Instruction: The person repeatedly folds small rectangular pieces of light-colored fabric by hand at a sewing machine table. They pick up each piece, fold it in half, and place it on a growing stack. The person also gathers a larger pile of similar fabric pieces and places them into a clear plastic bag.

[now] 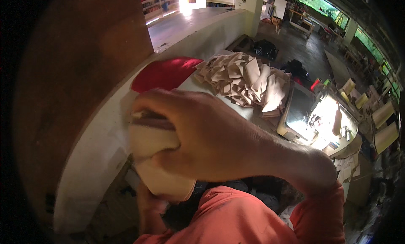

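My right hand [198, 130] reaches across to the left, its fingers closed round beige cloth pieces [164, 174] that are folded over and hang down. Below, my left hand [149, 202] is at the lower end of the same cloth; its fingers are mostly hidden behind it. Just beyond my right hand, a red cloth piece [166, 71] lies flat on the white tabletop [99, 155]. A heaped pile of beige cut cloth pieces [249, 81] sits farther off, to the right of the red one.
On the right stands a sewing machine [312, 117] under a bright light, with several thread cones [348, 86] beyond it. A brown panel [84, 67] rises along the left. A low pale wall [202, 39] runs behind the table. More cloth scraps [348, 166] hang near my right elbow.
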`<state>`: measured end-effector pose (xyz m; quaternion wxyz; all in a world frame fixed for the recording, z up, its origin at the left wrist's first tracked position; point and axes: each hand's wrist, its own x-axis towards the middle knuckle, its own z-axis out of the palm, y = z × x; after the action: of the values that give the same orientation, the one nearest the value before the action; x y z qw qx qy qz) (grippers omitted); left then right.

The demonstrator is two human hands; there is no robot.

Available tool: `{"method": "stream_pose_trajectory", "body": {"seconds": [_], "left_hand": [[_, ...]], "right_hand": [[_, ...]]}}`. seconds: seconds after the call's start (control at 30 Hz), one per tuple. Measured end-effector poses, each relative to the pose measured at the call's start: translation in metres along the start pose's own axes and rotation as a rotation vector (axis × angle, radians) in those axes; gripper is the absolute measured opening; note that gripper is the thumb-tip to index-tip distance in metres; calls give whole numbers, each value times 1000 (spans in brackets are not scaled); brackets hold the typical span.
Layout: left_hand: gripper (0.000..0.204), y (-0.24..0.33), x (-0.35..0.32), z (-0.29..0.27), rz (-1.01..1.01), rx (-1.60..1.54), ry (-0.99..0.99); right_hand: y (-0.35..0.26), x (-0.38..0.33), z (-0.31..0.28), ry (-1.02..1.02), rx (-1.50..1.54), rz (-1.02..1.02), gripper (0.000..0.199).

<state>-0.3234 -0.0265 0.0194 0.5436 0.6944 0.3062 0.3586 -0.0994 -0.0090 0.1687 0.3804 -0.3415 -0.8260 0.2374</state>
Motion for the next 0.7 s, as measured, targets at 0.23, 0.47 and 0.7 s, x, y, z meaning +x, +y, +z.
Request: {"method": "stream_pose_trajectory", "body": {"seconds": [0.23,0.47,0.7], "left_hand": [[101,-42,40,26,83,-32,64],[102,-71,62,43,81,-24,96],[69,-27,3,10,204,125,485]], "right_hand": [[56,2,-20,-93,-375,321,53],[58,-2,-5,94,-614,43,39],[-33,26,3,39,-264,-88,33]]}}
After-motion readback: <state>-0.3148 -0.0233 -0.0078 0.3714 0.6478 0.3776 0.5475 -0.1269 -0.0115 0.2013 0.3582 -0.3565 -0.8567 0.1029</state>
